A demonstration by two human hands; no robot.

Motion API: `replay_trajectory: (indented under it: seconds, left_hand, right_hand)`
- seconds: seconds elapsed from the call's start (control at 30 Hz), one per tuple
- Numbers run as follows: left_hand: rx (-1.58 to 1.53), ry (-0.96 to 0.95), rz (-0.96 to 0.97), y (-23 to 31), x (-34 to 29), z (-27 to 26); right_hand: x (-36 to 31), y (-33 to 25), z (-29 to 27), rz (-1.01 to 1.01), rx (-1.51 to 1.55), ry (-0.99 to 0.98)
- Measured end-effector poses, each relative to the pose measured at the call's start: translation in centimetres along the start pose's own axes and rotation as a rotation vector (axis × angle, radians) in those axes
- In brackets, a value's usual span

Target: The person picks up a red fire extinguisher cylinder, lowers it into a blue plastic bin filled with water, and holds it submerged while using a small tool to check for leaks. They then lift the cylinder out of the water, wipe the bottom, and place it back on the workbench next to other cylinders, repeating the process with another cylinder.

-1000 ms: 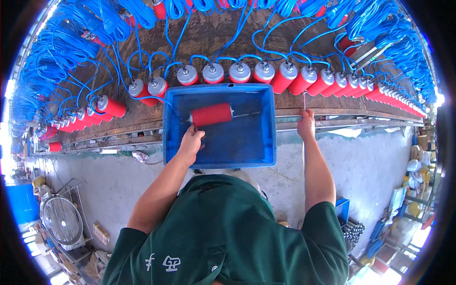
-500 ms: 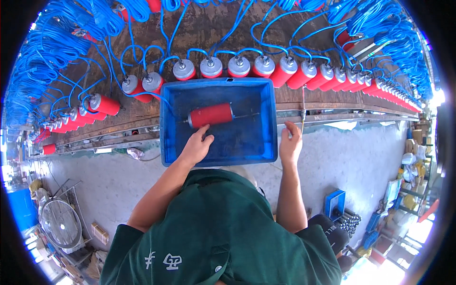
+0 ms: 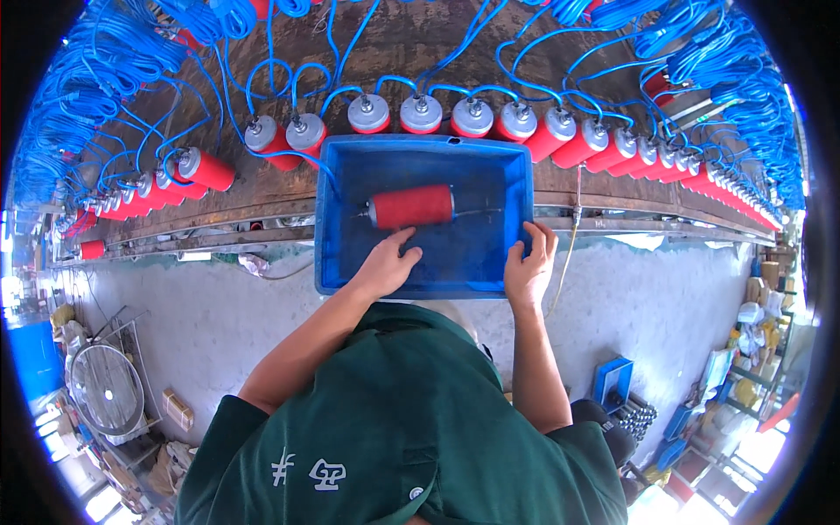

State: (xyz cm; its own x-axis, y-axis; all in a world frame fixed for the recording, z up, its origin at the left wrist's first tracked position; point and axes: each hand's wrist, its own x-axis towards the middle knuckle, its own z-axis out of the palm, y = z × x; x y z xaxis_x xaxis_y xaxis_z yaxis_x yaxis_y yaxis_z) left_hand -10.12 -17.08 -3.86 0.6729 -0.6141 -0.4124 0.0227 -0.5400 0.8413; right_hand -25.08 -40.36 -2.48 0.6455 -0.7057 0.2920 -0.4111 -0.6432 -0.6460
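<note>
A red cylinder with a pale metal end cap (image 3: 411, 207) lies on its side in a blue plastic bin (image 3: 324, 254). Thin rods or leads stick out of both its ends, and its outline is slightly blurred. My left hand (image 3: 389, 265) reaches over the bin's near wall, thumb and forefinger apart, just below the cylinder's near side. I cannot tell whether a fingertip touches it. At the bin's right wall, my right hand (image 3: 529, 271) has its thumb and fingers about the rim.
A row of red cylinders with grey caps (image 3: 420, 114) lines the table edge beyond the bin, each trailing blue cable. Coiled blue cables (image 3: 735, 66) heap at both sides. A wheeled wire frame (image 3: 107, 389) stands left; a smaller blue bin (image 3: 612, 381) sits on the floor to the right.
The right hand has come from just beside the bin onto its right rim. The left hand stays by the red cylinder. The whole view has shifted a little.
</note>
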Motion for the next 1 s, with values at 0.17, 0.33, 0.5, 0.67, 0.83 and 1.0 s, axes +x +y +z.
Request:
replay_trajectory:
  seconds: [0.17,0.33,0.5,0.67,0.83,1.0]
  left_hand:
    - [0.009,0.001,0.054,0.08,-0.17,0.07]
    - [0.058,0.012,0.1,0.01,-0.21,0.25]
    - [0.093,-0.009,0.149,0.34,-0.4,0.19]
    - [0.125,0.009,0.158,0.4,-0.56,0.15]
    - [0.19,0.005,0.185,-0.09,-0.26,0.2]
    - [0.119,-0.03,0.154,0.17,-0.3,0.09]
  right_hand:
    - [0.09,0.04,0.13,0.019,-0.024,0.01]
    - [0.1,0.04,0.21,0.012,-0.037,0.009]
    - [0.07,-0.01,0.17,0.006,-0.036,0.017]
    - [0.12,0.08,0.22,0.001,-0.038,0.019]
    - [0.11,0.39,0.33,-0.005,-0.042,0.028]
    - [0.19,-0.02,0.12,0.015,-0.032,0.018]
